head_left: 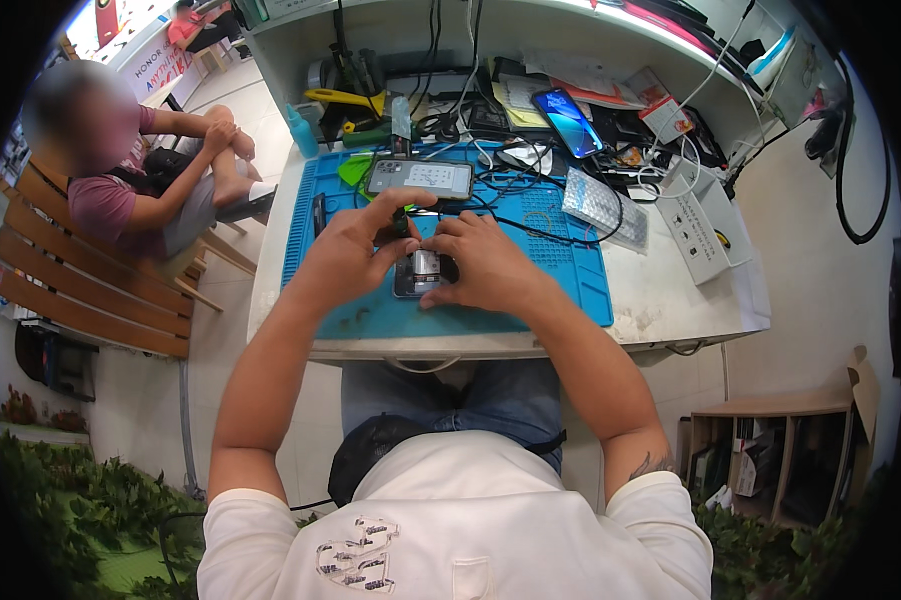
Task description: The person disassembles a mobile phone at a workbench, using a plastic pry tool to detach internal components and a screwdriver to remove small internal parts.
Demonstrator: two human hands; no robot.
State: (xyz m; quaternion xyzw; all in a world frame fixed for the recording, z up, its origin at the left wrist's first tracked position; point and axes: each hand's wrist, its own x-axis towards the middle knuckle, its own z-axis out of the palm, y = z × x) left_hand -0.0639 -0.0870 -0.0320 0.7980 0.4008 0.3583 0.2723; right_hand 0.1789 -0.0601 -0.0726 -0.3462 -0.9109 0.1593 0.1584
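On the blue work mat (370, 315) lies an opened phone (425, 272), its silvery battery and dark inner parts showing. My right hand (485, 262) grips the phone from the right, thumb at its near edge and fingers at its far side. Over the phone's upper left, my left hand (355, 245) is closed in a pinch around a small dark-and-green tool (401, 222); its kind and tip are hidden by the fingers. Just beyond my hands, a grey-framed phone (420, 179) with a lit pale screen rests on the mat.
Cables, papers and tools crowd the back, with a blue-screened phone (568, 122) among them. Bubble wrap (605, 208) lies right of my hands, and a white power strip (692, 230) stands farther right. A blue bottle (301, 132) stands back left. A seated person (160, 165) is at left.
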